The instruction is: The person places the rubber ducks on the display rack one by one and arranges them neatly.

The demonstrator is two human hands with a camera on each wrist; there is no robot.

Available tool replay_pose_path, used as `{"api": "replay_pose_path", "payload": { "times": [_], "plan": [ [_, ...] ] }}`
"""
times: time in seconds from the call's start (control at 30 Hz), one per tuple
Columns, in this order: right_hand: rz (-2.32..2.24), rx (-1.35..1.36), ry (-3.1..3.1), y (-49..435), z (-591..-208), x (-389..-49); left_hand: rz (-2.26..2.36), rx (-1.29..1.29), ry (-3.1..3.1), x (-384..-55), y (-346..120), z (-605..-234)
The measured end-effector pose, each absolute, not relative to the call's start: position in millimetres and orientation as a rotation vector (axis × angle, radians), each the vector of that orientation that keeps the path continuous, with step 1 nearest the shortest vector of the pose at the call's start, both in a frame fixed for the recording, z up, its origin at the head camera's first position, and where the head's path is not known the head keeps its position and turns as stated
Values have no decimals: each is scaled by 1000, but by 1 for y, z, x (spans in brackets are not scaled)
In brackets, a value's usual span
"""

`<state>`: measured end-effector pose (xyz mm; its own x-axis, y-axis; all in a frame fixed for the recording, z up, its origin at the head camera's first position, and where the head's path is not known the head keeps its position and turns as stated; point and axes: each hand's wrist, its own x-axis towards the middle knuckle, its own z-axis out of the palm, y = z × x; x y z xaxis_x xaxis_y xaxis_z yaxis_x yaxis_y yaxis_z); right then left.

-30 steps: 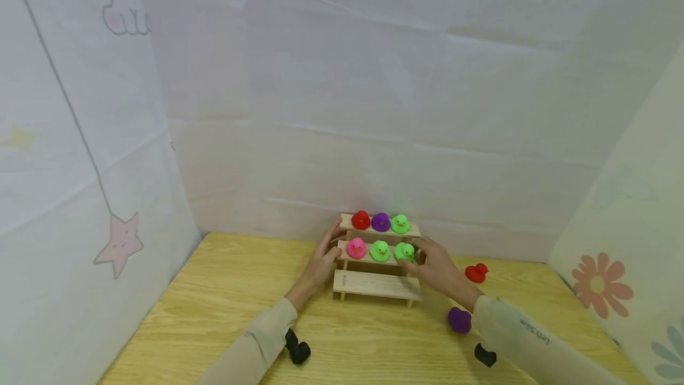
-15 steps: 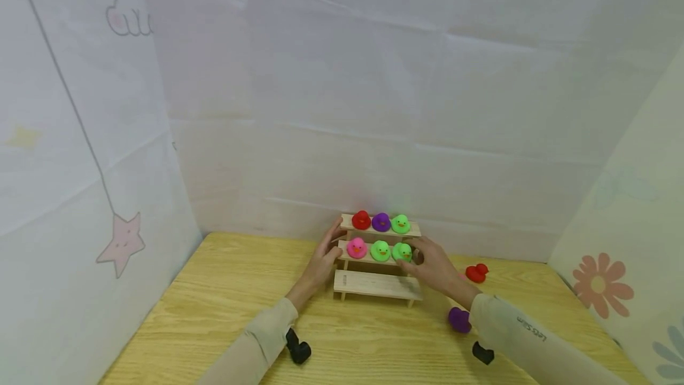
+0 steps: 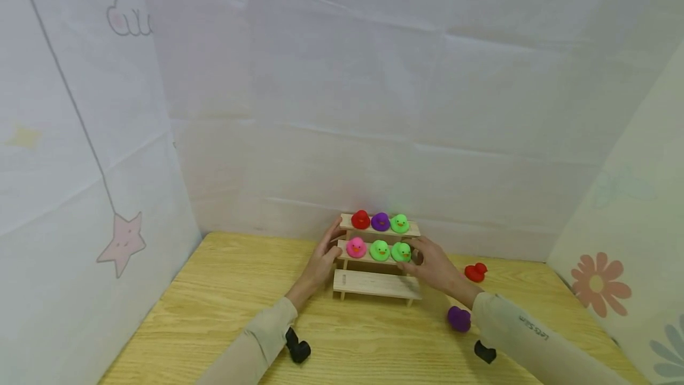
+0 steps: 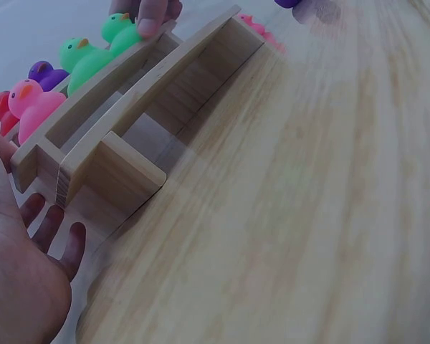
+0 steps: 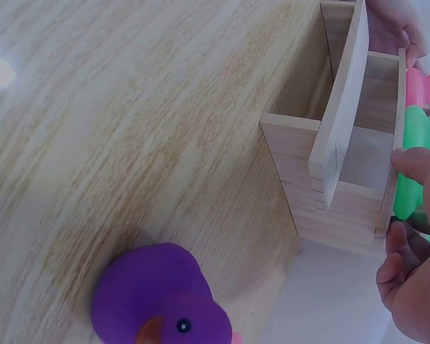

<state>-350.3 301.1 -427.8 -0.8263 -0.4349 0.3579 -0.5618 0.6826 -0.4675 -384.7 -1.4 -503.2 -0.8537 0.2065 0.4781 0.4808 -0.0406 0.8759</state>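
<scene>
A three-tier wooden stand stands near the back of the table. My left hand holds its left end, thumb at the middle tier and index finger up at the top tier; other fingers are loosely bent in the left wrist view. My right hand pinches a green rubber duck at the right end of the middle tier. Beside it sit another green duck and a pink duck. A red duck, purple duck and green duck line the top tier.
On the table to the right lie a red duck and a purple duck. Something pink shows past the stand in the left wrist view. White cloth walls rise behind and at both sides.
The green duck under my right hand has shifted slightly left, closer to the green duck beside it, and the right hand moved with it. My left hand stays in place.
</scene>
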Motion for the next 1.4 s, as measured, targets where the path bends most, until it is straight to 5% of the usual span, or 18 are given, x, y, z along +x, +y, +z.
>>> {"api": "replay_pose_path", "payload": {
  "times": [0.73,1.4],
  "plan": [
    [927,811,-2591,350,-435,-332,-2027,-857,-2025,-361,-13,-471],
    [817,682,-2649,411,-466,-333,-2000,-764,-1999,-385,-12,-502]
  ]
}}
